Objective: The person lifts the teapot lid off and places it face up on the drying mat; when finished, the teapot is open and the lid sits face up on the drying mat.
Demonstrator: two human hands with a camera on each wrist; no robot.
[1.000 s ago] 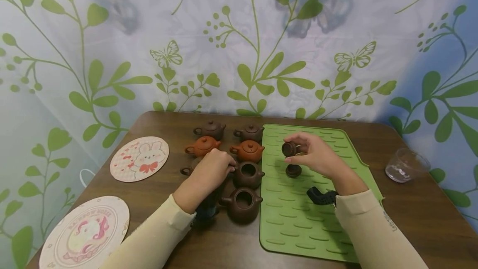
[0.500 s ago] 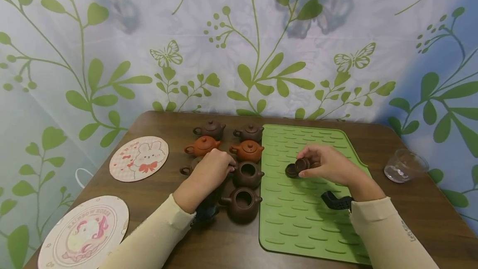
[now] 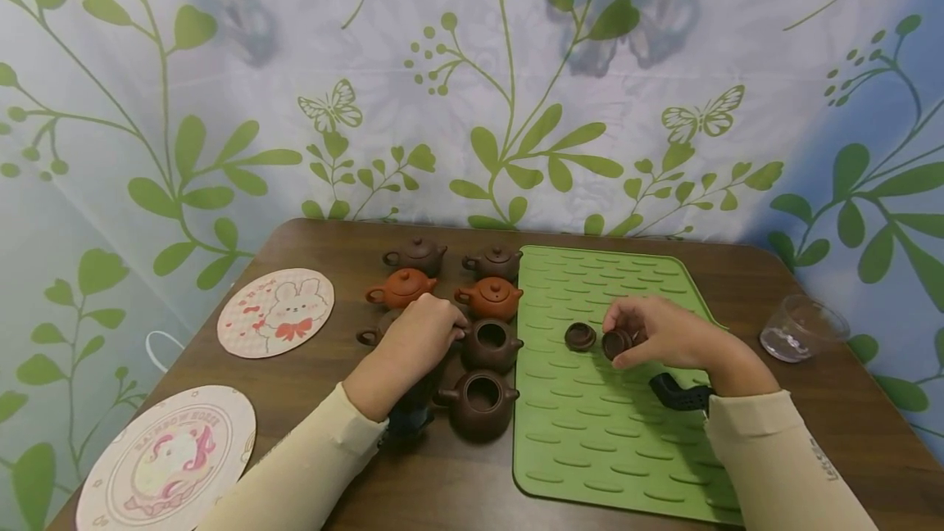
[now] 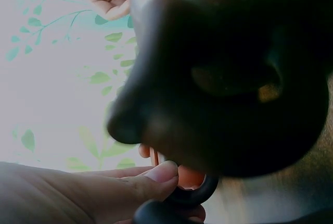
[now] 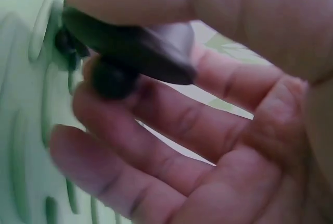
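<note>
My left hand (image 3: 413,338) pinches the handle (image 4: 195,195) of a lidless dark brown teapot (image 3: 492,346) with thumb and finger. Another lidless teapot (image 3: 483,406) stands nearer to me, its mouth facing up. Over the green mat, my right hand (image 3: 656,334) holds a small dark brown teapot lid (image 3: 616,342) between thumb and fingers. In the right wrist view the lid (image 5: 130,47) is tilted, its round knob pointing down against the fingers. A second lid (image 3: 580,336) lies on the mat just left of it. My left forearm hides part of the left row of teapots.
Two orange teapots (image 3: 492,297) and two dark lidded ones (image 3: 419,256) stand behind. The green mat (image 3: 568,433) covers the table's right middle. A clear cup (image 3: 800,330) is at far right; two round printed mats (image 3: 276,314) lie left.
My right hand has moved right and toward me, bringing the held lid from above the lying lid to beside it, low over the mat. My left hand stays in place.
</note>
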